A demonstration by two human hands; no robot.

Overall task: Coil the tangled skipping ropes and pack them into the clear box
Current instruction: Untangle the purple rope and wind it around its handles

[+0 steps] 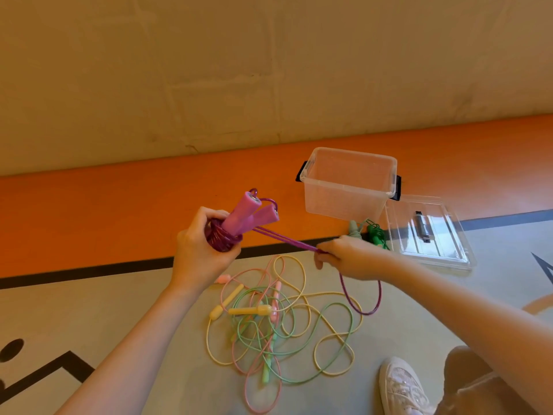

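One clear box (347, 187) stands open-topped on the orange floor band, its one lid (428, 232) lying flat just right of it. The left hand (197, 253) grips the purple rope (223, 239), coiled round its two handles, left of the box. The right hand (344, 259) pinches the same rope's taut strands below the box. Three pastel ropes (278, 322), yellow, pink and green, lie tangled on open floor below the box. One green rope (375, 233) lies against the box's front edge.

No text, label, brand or number is legible on anything here.
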